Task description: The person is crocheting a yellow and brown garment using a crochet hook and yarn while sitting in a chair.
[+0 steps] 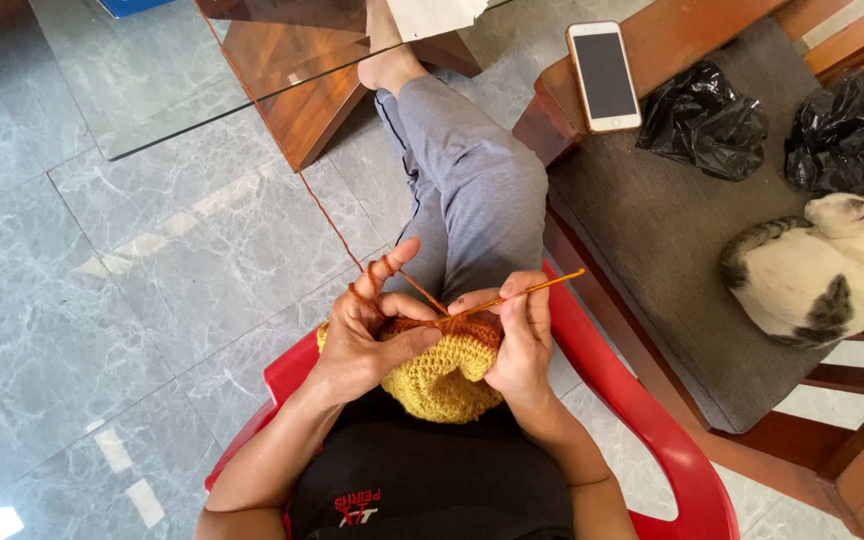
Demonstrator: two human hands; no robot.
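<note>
Pinching crochet hook (527, 292) in right hand (520, 345), left hand (367, 335) clamping yellow-orange crochet piece (442, 375); taut yarn (337, 225) could slip off raised finger.

Black top (432, 485), short-sleeved or sleeveless, small red-and-white print at chest. Grey trousers (477, 190), dark side stripe, possibly piping. Arms bare. Foot (389, 62) bare. No rings or watch visible.

Grey marble-tile floor (102, 300) carries red plastic chair (652, 420), wooden bench (852, 470), glass-topped table (132, 70). Bench's grey cushion (642, 240) holds two black plastic bags (702, 120), well apart from curled white-grey cat (812, 275). White phone (604, 76) lies on wooden armrest.
</note>
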